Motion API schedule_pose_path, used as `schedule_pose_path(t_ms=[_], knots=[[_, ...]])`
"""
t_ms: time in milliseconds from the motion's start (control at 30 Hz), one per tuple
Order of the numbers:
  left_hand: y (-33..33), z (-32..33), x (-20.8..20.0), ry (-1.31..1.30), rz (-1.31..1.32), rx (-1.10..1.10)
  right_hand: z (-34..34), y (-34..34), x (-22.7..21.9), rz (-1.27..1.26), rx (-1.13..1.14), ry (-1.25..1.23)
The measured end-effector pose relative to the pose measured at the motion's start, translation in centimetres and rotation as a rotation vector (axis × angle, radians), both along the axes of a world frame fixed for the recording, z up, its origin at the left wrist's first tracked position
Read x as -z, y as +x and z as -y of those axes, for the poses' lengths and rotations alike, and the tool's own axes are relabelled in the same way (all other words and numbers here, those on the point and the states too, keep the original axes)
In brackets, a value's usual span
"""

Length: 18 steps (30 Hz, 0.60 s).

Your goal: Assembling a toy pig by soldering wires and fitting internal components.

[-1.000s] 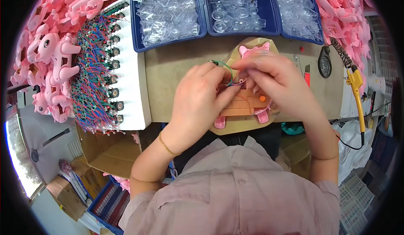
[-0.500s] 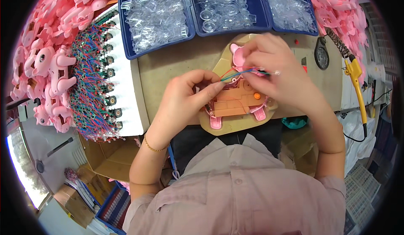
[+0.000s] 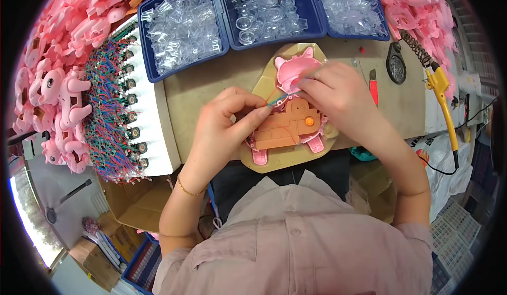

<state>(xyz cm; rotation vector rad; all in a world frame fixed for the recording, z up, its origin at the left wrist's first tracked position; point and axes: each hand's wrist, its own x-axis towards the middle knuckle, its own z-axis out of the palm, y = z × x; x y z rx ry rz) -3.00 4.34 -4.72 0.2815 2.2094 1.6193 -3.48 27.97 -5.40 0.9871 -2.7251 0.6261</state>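
- From where I stand, the left hand (image 3: 227, 118) has thumb and forefinger pinched together on thin coloured wires (image 3: 278, 100).
- The right hand (image 3: 340, 91) has its fingertips bunched at the wires' other end; I can't tell whether they grip.
- The wires stretch between both hands, over the open pink shell (image 3: 298, 73), which lies in a tan holder (image 3: 264, 164).
- They look feather-light, limp and easily snapped at the joints: best pinched along the insulation.
- The orange box (image 3: 280, 128) looks stiff and light, best held by its edges.
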Motion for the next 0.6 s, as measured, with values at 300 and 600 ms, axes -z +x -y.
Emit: schedule_pose_path(t_ms=[300,600], knots=[[-0.2,-0.5,0.8,-0.173,-0.283,0.103,-0.2,0.7,-1.6,0.213,0.109,-0.036],[-0.5,-1.2,0.8,-0.245,-0.345,0.076,1.2,-0.6,-3.5,0.248,0.254,0.145]])
